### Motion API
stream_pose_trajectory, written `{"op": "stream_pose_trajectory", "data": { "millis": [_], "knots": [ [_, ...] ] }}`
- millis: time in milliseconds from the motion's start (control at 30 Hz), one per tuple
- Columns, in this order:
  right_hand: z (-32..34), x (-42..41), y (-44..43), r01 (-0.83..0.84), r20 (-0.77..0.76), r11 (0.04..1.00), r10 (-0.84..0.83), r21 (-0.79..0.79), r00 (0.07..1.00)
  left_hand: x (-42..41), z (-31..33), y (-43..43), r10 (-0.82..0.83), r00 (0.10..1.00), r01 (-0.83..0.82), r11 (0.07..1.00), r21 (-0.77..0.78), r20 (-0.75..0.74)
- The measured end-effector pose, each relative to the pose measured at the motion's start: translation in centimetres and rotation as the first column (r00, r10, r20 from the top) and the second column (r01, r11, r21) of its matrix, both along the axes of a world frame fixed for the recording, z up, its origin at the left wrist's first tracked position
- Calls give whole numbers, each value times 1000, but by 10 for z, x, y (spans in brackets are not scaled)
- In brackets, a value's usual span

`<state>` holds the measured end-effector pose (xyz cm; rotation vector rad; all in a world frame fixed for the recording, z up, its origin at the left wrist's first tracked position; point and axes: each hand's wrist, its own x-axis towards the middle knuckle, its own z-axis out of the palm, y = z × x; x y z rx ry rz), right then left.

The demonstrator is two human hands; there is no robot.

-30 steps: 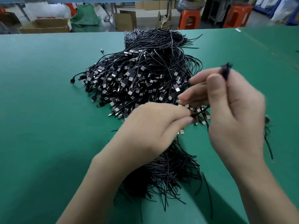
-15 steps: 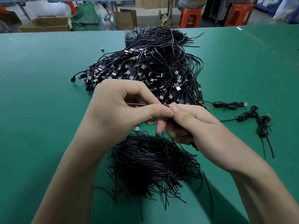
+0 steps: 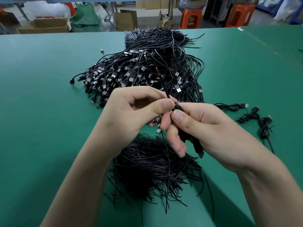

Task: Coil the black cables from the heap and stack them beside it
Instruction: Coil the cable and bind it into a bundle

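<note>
Two hands, one cable. My left hand pinches the cable between thumb and first finger, and my other fingers are curled in. My right hand is curled round the rest of it, with the thumb pressing on top. The plug pokes out below my palm. The thin end sticks up past my thumbs, toward the heap. The heap sits just behind my hands on the green table.

I think I am partway through winding this cable into a small coil. To do it well, I should make each loop the same size and lay it flat on the last one, so nothing twists. My right thumb should press the loops down so they can't spring open. My left hand should feed the thin end slowly and not tug.

A pile of short black ties lies right under my wrists. I think one of them could bind the coil. A few coiled cables lie to the right of the heap, and this one should go beside them.
</note>
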<state>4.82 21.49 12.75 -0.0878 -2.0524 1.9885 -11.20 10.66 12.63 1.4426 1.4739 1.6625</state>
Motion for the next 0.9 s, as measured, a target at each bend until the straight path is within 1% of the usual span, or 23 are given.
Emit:
{"op": "stream_pose_trajectory", "data": {
  "millis": [133,200,267,300,333,367,400,433,467,567,600,667,700,733,800,867,900],
  "knots": [
    [1,-4,-2,46,6,995,-45,-84,999,0,-3,3,93,995,-94,996,-8,-29],
    [1,-7,-6,109,-15,986,-112,-126,994,3,-4,5,143,990,-143,990,-3,-21],
    [0,-11,-12,213,-44,966,-222,-147,974,4,-4,6,175,984,-175,984,4,-7],
    [-2,-13,-15,302,-59,948,-309,-96,949,3,-5,6,181,984,-181,984,10,-2],
    [-5,-14,-16,423,-77,906,-419,32,905,2,-5,6,186,982,-186,982,18,-2],
    [-7,-14,-17,532,-109,818,-521,219,846,2,-6,7,199,980,-199,980,26,-6],
    [-9,-14,-17,588,-143,711,-584,386,799,2,-7,7,214,977,-213,976,34,-2],
    [-11,-15,-18,593,-154,639,-606,489,780,3,-7,8,221,975,-221,974,42,14],
    [-11,-16,-20,568,-130,627,-603,533,787,5,-7,9,221,974,-223,973,53,39],
    [-13,-20,-26,429,32,719,-530,546,847,8,-10,10,213,972,-222,971,84,101],
    [-13,-19,-27,387,68,762,-488,520,870,8,-10,10,209,972,-219,972,82,111],
    [-12,-18,-26,316,98,858,-384,406,918,6,-10,7,172,975,-182,981,61,138],
    [-11,-17,-24,288,100,889,-343,356,934,5,-9,7,144,977,-154,987,53,157],
    [-11,-16,-22,269,101,901,-319,340,942,4,-8,6,120,978,-131,990,55,172],
    [-11,-16,-21,256,95,888,-313,382,945,2,-9,6,114,980,-127,990,69,165],
    [-12,-16,-20,274,88,854,-345,443,934,0,-8,6,145,984,-153,986,68,105],
    [-13,-16,-19,294,75,821,-375,490,924,-1,-9,5,139,987,-144,987,66,82]
  ]
}}
